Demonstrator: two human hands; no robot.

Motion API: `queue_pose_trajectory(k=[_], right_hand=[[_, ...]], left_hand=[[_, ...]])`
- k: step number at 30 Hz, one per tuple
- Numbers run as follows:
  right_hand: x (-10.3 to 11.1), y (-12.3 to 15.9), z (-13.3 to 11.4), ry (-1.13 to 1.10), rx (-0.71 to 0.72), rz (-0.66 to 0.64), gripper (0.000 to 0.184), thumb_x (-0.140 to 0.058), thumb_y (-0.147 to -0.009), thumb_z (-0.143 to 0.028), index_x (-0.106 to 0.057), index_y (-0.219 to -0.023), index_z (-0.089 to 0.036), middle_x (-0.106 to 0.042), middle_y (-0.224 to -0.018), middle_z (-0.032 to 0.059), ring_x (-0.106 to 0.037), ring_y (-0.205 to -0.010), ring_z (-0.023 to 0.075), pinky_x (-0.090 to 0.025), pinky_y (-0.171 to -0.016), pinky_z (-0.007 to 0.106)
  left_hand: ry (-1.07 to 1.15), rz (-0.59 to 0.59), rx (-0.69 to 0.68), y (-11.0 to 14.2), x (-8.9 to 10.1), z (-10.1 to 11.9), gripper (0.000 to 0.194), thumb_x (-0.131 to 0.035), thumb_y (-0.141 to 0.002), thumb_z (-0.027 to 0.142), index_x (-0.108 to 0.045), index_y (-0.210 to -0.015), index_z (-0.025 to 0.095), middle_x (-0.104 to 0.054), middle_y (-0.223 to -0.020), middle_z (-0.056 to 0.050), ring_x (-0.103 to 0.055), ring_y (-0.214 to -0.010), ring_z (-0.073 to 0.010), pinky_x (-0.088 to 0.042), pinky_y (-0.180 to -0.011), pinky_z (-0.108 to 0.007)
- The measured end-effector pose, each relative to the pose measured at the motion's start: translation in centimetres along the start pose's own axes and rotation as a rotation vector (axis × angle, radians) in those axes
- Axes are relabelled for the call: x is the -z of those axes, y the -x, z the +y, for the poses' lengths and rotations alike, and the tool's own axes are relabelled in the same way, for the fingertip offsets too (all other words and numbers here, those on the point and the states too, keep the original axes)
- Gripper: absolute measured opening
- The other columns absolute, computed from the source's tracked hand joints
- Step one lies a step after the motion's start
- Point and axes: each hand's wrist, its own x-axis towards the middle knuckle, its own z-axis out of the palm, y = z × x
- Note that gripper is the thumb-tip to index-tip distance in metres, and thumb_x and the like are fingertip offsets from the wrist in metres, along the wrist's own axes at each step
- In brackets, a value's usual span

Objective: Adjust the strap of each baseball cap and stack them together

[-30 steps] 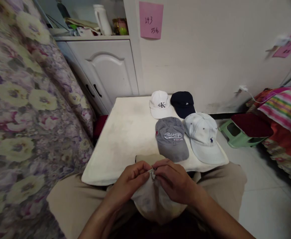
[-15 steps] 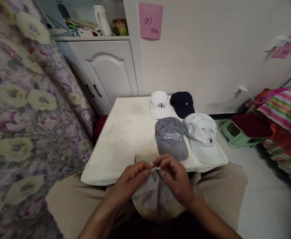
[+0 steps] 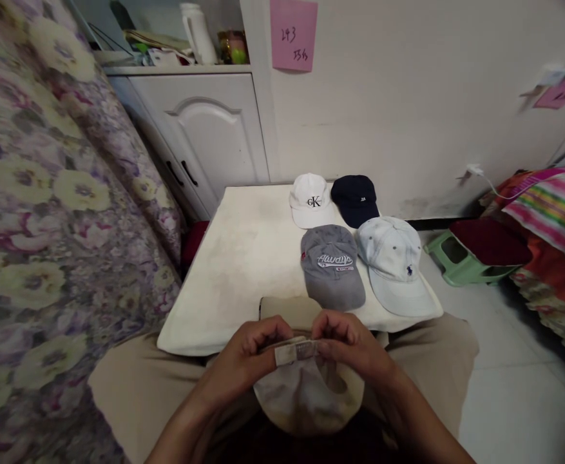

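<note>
Table: matt cloth cover
Beige cap, at table's near edge: matt cloth
Stool, right of table: smooth plastic, cloth top
Note, beyond table: matt paper

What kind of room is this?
It looks like a room in someone's home, maybe a bedroom. You can see a flowery curtain, a white cupboard and stripy fabric that could be bedding.

Beige cap, soft fabric, mottled with paler and yellowish areas. Held between left hand and right hand, crown nearest the wearer, brim towards table. Back strap lies across the fingertips, slightly slanted; its fastening appears blurred, state uncertain.
</note>
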Motion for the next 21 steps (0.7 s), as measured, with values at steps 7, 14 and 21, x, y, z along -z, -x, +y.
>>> queue_pose_trajectory(k=[7, 14, 21], right_hand=[[-1.0, -0.6, 0.4, -0.205, -0.047, 0.004, 0.024, -0.076, -0.079, -0.035, -0.059, -0.079, -0.016, -0.059, -0.059, -0.0039, -0.043, -0.046, 0.0061, -0.03, -0.045, 0.018], [-0.9, -0.5, 1.6, -0.171, -0.041, 0.038, 0.021, -0.072, -0.083, -0.034, -0.059, -0.082, -0.017, -0.058, -0.06, -0.0041, -0.041, -0.047, 0.0061, -0.028, -0.046, 0.018], [-1.6, 0.1, -0.2, 0.48, 0.36, 0.32, 0.011, -0.066, -0.084, -0.025, -0.064, -0.093, -0.019, -0.059, -0.09, 0.0037, -0.056, -0.082, 0.0175, -0.045, -0.073, 0.03]], left_hand=[[-0.002, -0.118, 0.031, -0.1, 0.3, -0.2, 0.024, -0.066, -0.085, 0.039, -0.072, -0.084, 0.015, -0.063, -0.073, -0.001, -0.047, -0.064, -0.0129, -0.033, -0.059, -0.024], [0.064, -0.061, 0.032, -0.3, 0.0, -1.4, 0.028, -0.069, -0.081, 0.041, -0.067, -0.076, 0.014, -0.058, -0.067, 0.0, -0.043, -0.062, -0.0116, -0.03, -0.058, -0.023], [0.053, 0.008, 0.031, -0.2, 0.1, -1.9, 0.031, -0.066, -0.084, 0.043, -0.064, -0.075, 0.014, -0.054, -0.065, 0.003, -0.041, -0.06, -0.0101, -0.029, -0.056, -0.021]])
